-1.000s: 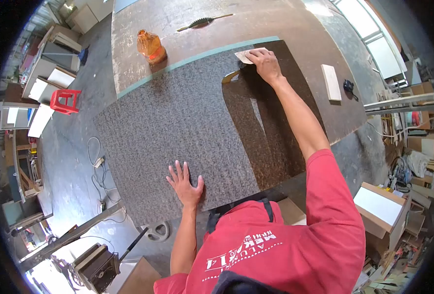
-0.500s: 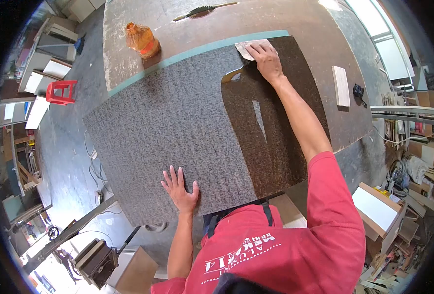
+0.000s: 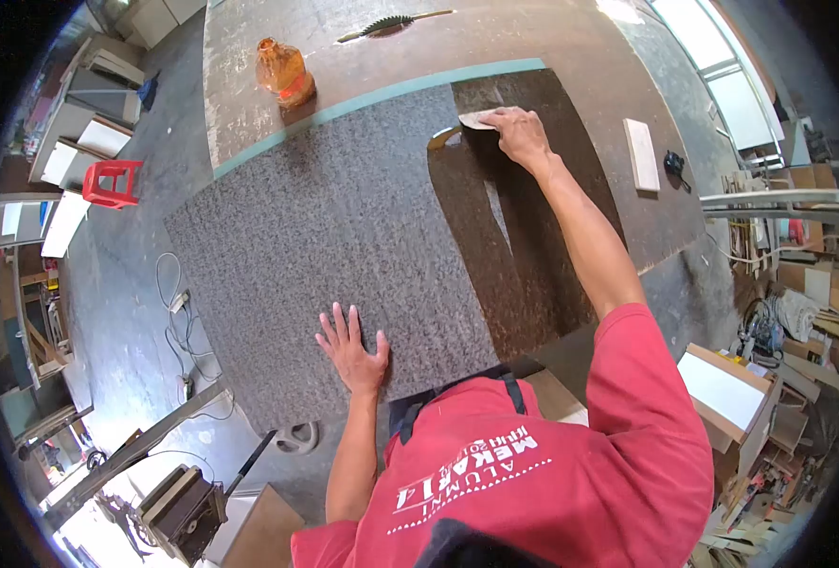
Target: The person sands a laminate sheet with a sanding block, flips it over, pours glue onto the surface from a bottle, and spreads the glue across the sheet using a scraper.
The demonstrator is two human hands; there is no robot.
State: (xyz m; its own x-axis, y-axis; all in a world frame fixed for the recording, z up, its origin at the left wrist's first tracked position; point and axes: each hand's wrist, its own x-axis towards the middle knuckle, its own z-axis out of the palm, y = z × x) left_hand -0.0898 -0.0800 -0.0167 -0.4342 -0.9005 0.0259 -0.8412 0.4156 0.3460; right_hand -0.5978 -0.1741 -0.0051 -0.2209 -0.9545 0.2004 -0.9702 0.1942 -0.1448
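A large grey speckled sheet (image 3: 325,227) lies on the workbench, its right part coated with wet, dark brown film. My right hand (image 3: 522,134) grips a pale flat spreader (image 3: 479,120), whose edge rests on the wet area near the far side. Just left of the spreader is an amber puddle (image 3: 441,139) of thick liquid. My left hand (image 3: 355,358) lies flat on the dry part at the near edge, fingers spread and holding nothing. Beyond the sheet stands an orange translucent bottle (image 3: 285,74) with its top open.
A toothed saw blade (image 3: 390,26) pokes up through the bench (image 3: 524,33), a stick beside it. A pale wood block (image 3: 641,154) and a small black object (image 3: 677,168) lie right. A red stool (image 3: 112,184) stands on the floor at left.
My right hand has drawn the spreader from the sheet's far edge toward me. More of the coated strip behind it shows. My left hand stays flat on the sheet.
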